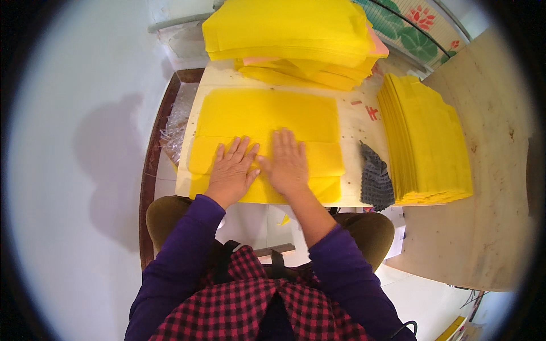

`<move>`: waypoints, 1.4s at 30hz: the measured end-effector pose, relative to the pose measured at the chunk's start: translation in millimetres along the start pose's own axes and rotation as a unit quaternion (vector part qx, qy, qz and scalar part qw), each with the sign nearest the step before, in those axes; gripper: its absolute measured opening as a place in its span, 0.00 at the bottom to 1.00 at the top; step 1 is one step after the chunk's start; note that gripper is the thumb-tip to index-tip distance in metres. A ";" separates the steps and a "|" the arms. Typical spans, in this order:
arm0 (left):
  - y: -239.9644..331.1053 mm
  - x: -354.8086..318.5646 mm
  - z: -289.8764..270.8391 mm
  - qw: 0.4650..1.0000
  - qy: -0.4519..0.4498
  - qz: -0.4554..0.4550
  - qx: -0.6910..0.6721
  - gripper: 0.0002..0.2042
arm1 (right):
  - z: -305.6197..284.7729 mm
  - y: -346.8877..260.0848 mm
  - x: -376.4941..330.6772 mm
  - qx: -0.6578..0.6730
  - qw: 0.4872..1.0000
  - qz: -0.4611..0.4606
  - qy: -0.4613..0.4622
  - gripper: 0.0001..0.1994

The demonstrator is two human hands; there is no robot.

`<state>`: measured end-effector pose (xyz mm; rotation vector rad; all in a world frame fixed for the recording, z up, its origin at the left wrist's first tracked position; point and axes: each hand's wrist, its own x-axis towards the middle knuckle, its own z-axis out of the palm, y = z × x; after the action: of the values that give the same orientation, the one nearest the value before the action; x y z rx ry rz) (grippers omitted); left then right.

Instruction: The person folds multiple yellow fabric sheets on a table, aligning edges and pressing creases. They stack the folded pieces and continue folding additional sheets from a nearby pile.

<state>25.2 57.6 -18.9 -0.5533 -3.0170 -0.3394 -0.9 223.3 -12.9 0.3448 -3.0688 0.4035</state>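
Note:
A flat piece of yellow fabric-like material [267, 111] lies on the pale wooden table [355, 128], its near part folded over so that a crease runs across it. My left hand [232, 170] rests palm down on the folded layer, fingers spread. Beside it, my right hand [287, 162] is laid flat on the same yellow piece, fingers stretched away from me and thumb toward the left hand. Neither hand grips anything. The material under my palms is hidden.
At the far side stands a tall stack of yellow sheets [284, 31]. Folded yellow pieces [426, 142] are stacked along the right, with a crumpled dark grey cloth [375, 177] before them. Small red scraps [372, 112] lie nearby. A wooden board [483, 170] borders the right.

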 end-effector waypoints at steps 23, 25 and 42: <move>-86.3 -21.0 -18.9 0.868 0.218 -0.216 -0.391 0.22 | -54.0 150.0 -51.0 0.674 0.702 0.151 0.171 0.32; -90.1 -23.6 -24.3 0.832 0.237 -0.247 -0.436 0.23 | -56.3 149.2 -57.9 0.702 0.673 0.169 0.158 0.32; -94.3 -36.3 -1.9 0.585 0.309 -0.241 -0.710 0.23 | -31.5 143.4 -67.7 0.753 0.625 0.154 0.134 0.32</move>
<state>25.5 -41.3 -39.7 0.4119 -1.5065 -2.3367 33.3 381.0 -22.4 -0.2740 -1.6381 2.5788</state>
